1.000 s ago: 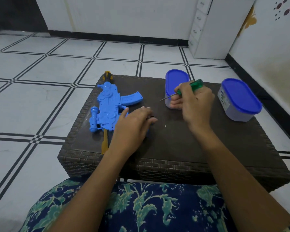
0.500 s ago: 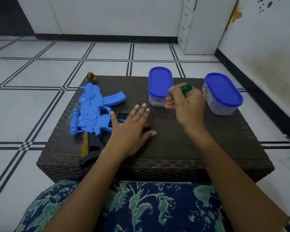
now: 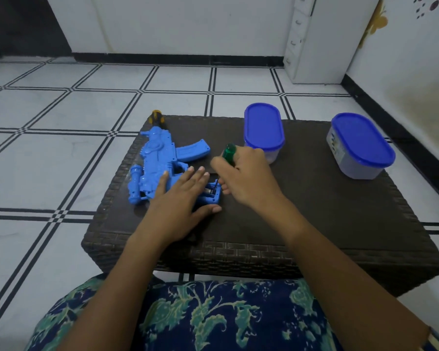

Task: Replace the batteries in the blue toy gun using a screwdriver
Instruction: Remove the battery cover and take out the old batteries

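Dark woven table fills mid-frame; the blue toy gun lies at its left. Left hand presses flat on the grip, fingers spread. Right hand grips the green screwdriver, tip in the open compartment beside the left fingertips.

Head view, looking down at low dark woven table on white tiled floor. Blue toy gun lies flat on table's left part. Left hand pressed flat, fingers spread, over gun's grip end. Right hand grips green-handled screwdriver, shaft angled down, tip at open compartment in grip. 2 blue-lidded containers: 1 just behind right hand, other at far right. Floral-patterned fabric covers lap at bottom.
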The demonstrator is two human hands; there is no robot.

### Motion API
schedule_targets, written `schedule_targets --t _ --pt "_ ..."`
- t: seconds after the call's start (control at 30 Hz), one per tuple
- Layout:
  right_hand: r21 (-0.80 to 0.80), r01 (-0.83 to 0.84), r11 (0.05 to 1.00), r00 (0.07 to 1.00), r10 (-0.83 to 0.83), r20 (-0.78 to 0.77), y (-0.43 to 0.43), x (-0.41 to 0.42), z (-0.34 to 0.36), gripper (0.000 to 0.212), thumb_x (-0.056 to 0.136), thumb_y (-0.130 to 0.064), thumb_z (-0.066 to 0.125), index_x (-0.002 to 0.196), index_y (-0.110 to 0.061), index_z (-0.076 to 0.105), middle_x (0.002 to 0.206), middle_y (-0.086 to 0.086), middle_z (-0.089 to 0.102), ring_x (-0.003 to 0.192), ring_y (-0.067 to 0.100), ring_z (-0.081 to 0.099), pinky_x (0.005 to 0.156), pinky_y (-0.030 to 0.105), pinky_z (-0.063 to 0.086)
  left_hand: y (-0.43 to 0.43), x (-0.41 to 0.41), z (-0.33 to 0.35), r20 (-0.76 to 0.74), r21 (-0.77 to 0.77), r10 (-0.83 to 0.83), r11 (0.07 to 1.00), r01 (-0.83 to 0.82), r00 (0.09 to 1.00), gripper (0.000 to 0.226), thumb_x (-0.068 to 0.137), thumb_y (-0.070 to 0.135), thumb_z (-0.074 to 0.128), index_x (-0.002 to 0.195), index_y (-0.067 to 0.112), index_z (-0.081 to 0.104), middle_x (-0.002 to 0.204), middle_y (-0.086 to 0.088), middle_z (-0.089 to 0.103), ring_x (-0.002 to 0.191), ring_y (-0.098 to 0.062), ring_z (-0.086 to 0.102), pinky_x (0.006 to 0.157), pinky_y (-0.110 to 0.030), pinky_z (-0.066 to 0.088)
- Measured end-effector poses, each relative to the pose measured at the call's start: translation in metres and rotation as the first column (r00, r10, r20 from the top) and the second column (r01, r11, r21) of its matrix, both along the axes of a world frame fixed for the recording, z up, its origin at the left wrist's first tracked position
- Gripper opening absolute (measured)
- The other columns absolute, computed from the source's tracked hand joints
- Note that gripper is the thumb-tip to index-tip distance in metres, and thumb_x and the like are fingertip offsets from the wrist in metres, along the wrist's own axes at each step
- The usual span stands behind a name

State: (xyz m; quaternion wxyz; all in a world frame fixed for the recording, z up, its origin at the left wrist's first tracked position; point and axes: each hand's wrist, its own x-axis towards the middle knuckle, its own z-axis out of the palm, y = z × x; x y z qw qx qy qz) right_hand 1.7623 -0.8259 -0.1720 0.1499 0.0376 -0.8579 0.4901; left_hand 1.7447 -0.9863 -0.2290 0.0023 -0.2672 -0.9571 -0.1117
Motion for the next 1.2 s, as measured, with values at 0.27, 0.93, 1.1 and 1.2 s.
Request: schedule_targets --t 0.27,0.93,1.1,1.2 --pt "0.191 0.016 0.982 0.991 0.009 -0.131 -0.006 0.007 0.002 0.034 0.087 -0.017 0.055 0.057 -0.005 0.044 0.047 0.005 0.043 0.044 0.016 0.039 0.046 0.038 0.036 0.000 -0.001 -0.002 -0.006 0.028 0.013 1.000 -0.013 1.000 0.075 0.089 0.068 0.031 0.152 0.031 0.013 0.160 0.016 0.006 0.146 -0.002 -0.005 0.117 -0.043 -0.013" --pt "0.495 0.003 0.869 0.998 0.030 -0.059 -0.033 0.000 0.013 0.036 0.092 -0.028 0.049 0.061 -0.012 0.039 0.060 0.006 0.043 0.062 0.028 0.046 0.058 0.038 0.034 0.003 0.006 0.002 -0.046 0.049 0.026 0.999 -0.023 0.999 0.066 0.090 0.060 0.026 0.149 0.031 0.025 0.157 0.014 0.024 0.146 -0.004 0.008 0.119 -0.045 -0.008" --pt "0.257 0.018 0.966 0.999 -0.026 0.027 -0.012 -0.007 0.013 0.035 0.089 -0.021 0.052 0.068 0.006 0.051 0.064 0.024 0.062 0.068 0.039 0.065 0.064 0.057 0.054 0.003 0.003 -0.002 -0.032 0.008 0.042 0.999 -0.042 0.999 0.074 0.091 0.065 0.031 0.153 0.027 0.016 0.160 0.013 0.009 0.147 -0.005 -0.001 0.118 -0.044 -0.010" --pt "0.245 -0.016 0.969 0.992 -0.015 0.122 -0.012 -0.008 0.009 0.035 0.089 -0.021 0.052 0.074 0.010 0.057 0.070 0.026 0.065 0.073 0.041 0.067 0.067 0.058 0.055 0.004 0.004 0.000 -0.031 0.000 0.041 0.999 -0.041 0.999 0.074 0.092 0.064 0.031 0.153 0.026 0.014 0.160 0.012 0.008 0.147 -0.005 -0.001 0.118 -0.044 -0.010"
